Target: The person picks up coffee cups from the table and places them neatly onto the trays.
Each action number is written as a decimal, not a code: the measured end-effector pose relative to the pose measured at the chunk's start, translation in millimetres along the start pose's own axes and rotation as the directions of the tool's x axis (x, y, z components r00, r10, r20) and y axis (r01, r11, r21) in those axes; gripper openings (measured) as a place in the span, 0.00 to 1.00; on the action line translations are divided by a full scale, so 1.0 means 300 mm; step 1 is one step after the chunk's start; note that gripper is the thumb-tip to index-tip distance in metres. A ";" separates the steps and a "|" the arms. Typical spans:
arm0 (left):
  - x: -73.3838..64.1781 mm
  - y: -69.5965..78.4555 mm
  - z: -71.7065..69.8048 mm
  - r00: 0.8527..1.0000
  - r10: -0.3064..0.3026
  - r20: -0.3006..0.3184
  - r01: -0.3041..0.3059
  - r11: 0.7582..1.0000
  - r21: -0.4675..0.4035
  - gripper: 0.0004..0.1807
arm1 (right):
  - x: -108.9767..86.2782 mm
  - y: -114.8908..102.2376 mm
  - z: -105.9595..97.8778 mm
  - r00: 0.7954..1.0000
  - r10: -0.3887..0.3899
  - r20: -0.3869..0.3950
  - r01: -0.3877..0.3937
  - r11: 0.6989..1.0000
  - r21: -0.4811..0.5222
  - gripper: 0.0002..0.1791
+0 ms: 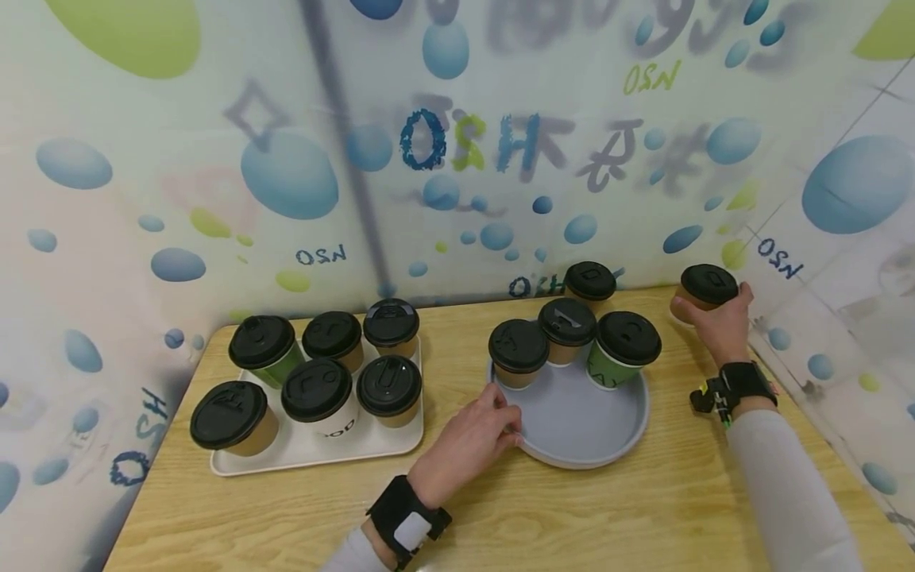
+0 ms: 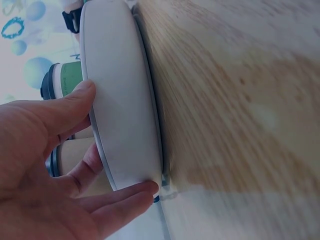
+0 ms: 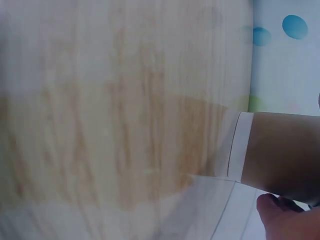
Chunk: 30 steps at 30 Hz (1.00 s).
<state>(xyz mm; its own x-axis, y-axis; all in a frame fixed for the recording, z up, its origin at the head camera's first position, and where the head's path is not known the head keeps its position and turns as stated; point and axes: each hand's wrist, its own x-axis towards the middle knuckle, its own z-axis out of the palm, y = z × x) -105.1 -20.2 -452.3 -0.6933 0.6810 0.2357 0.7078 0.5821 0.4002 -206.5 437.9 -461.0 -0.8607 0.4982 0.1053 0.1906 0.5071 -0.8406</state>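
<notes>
My left hand [image 1: 468, 437] grips the near left edge of a round grey tray [image 1: 579, 437]. In the left wrist view, the thumb [image 2: 84, 92] lies on the tray's rim and other fingers reach around its side wall [image 2: 122, 100]. Two brown paper cups and a green cup [image 1: 618, 361], all with black lids, stand toward the back of this tray. At the back right corner of the table, my right hand [image 1: 722, 326] holds a brown paper cup [image 1: 689, 306] with a black lid. Its white base edge shows close to the wood in the right wrist view.
A white rectangular tray [image 1: 314, 459] on the left carries several lidded cups, brown, green and white. Another lidded brown cup [image 1: 589, 282] stands behind the round tray, by the wall. Printed sheeting [image 1: 457, 238] borders the wooden table [image 1: 536, 516] at the back and sides.
</notes>
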 end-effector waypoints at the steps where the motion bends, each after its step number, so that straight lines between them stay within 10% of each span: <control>1: 0.001 0.002 0.000 1.000 0.001 0.000 -0.001 1.000 0.005 0.06 | 0.000 -0.002 0.000 1.000 0.007 -0.001 -0.007 1.000 0.001 0.66; 30: 0.000 0.041 0.007 0.999 -0.036 0.016 0.036 0.998 0.044 0.07 | -0.132 -0.045 -0.085 0.997 -0.079 -0.006 0.079 0.996 0.052 0.56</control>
<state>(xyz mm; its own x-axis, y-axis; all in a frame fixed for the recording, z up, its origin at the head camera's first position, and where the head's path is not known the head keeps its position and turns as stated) -96.2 -12.1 -449.2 -0.7162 0.6666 0.2063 0.6880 0.6251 0.3687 -162.9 429.3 -440.3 -0.8699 0.4612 0.1746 0.0972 0.5074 -0.8562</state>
